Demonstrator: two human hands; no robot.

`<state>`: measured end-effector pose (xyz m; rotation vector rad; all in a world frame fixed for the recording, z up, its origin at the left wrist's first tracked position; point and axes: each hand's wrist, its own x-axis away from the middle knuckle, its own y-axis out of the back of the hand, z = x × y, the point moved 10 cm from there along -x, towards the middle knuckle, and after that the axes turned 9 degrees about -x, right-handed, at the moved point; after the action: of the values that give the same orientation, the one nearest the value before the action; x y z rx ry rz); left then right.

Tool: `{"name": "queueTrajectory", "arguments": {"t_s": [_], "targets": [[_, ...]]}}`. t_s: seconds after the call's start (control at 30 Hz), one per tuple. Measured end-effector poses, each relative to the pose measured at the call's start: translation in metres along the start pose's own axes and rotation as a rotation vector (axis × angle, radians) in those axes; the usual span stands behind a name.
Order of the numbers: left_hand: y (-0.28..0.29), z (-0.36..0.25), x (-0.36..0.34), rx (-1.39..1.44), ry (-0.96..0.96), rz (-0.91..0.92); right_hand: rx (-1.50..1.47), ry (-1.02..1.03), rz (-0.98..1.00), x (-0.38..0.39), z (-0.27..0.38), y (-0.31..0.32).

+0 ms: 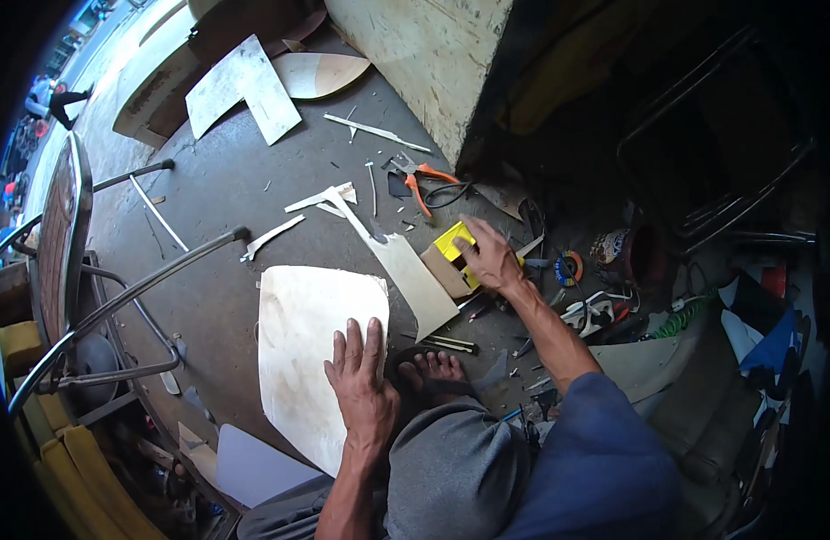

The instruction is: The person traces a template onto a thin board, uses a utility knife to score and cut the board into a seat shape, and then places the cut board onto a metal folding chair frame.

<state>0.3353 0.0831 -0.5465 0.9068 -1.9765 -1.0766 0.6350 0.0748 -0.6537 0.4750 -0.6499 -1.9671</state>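
Note:
My left hand (359,382) lies flat with its fingers stretched out on a cream-white sheet (311,333), which has a rounded lower edge and rests on the floor by my foot. Ahead and to the right, my right hand (490,256) is closed around a small yellow and brown cardboard box (453,239). The fingertips are partly hidden, so what is inside the box does not show. Beside the box lies a long cream offcut (413,283) that narrows toward its far end. Orange-handled pliers (419,183) lie beyond my right hand.
Thin offcut strips (376,133) and scraps are strewn over the grey floor (203,256). A metal-framed chair (136,297) stands at the left. White cut panels (244,90) lie at the back. To the right are a dark red bucket (645,259), a tape roll (568,268) and cluttered tools.

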Motion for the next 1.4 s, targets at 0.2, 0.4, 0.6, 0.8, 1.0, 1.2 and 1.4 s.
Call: {"name": "queueTrajectory", "arguments": {"t_s": [0.2,0.4,0.6,0.8,1.0,1.2,1.4], "targets": [[-0.015,-0.006,-0.004,-0.007,-0.045,0.043,0.336,-0.219,-0.082,-0.018,-0.121,0.061],[-0.036,-0.003,-0.013,-0.119,-0.005,0.093,0.492,-0.56,-0.028,-0.012,-0.164,0.078],[-0.055,0.014,-0.028,-0.143,0.022,0.125,0.318,-0.672,0.121,-0.008,-0.178,0.071],[-0.058,0.021,-0.034,-0.164,0.023,0.112,-0.186,-0.719,0.074,0.031,-0.138,0.087],[-0.077,0.033,-0.032,-0.225,0.068,0.112,-0.369,-0.59,-0.081,0.13,-0.111,0.131],[-0.075,0.023,-0.047,-0.29,-0.045,0.014,-1.049,-0.646,-0.542,0.233,-0.091,0.245],[-0.072,0.01,-0.059,-0.275,-0.063,-0.008,0.295,-0.768,-0.329,0.314,-0.157,0.298]]}}
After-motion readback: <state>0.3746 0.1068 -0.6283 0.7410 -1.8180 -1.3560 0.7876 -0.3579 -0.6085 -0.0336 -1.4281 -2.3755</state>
